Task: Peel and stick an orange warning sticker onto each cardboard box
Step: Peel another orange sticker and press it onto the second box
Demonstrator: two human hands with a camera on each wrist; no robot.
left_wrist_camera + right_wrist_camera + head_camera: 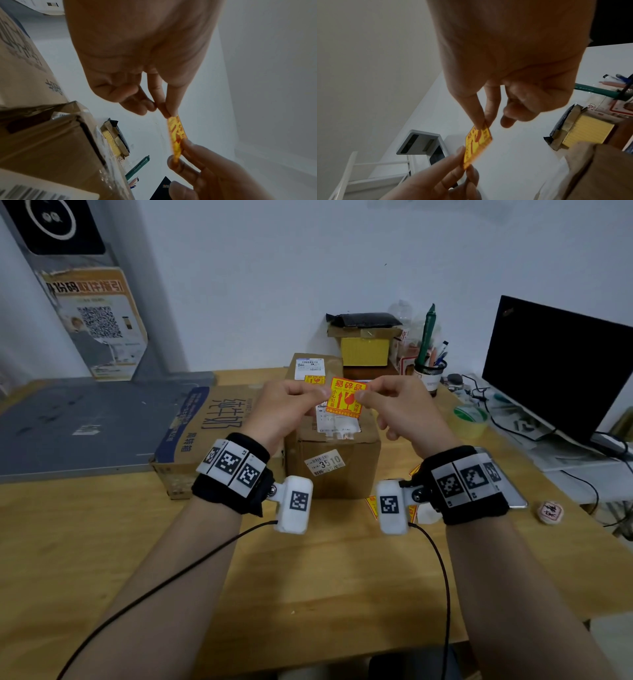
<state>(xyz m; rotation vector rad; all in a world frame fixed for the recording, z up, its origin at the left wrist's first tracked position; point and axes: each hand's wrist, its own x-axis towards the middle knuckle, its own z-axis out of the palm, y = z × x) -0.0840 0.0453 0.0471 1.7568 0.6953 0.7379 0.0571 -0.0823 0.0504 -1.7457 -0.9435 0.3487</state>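
Observation:
An orange warning sticker (pixel 345 398) with red print is held up in the air above the near cardboard box (pixel 332 460). My left hand (pixel 291 402) pinches its left edge between thumb and forefinger, and my right hand (pixel 394 402) pinches its right edge. In the left wrist view the sticker (pixel 176 135) hangs edge-on between both hands; the right wrist view shows the sticker (pixel 476 143) the same way. A second cardboard box (pixel 317 368) behind has an orange sticker (pixel 314 379) on top. A large flat carton (pixel 202 429) lies to the left.
More orange stickers (pixel 371 503) lie on the wooden desk (pixel 308 577) by my right wrist. A yellow box (pixel 364 350), a pen cup (pixel 430 374), a tape roll (pixel 471 421) and a black monitor (pixel 555 364) stand at the back right. A grey board (pixel 85 422) lies at the left.

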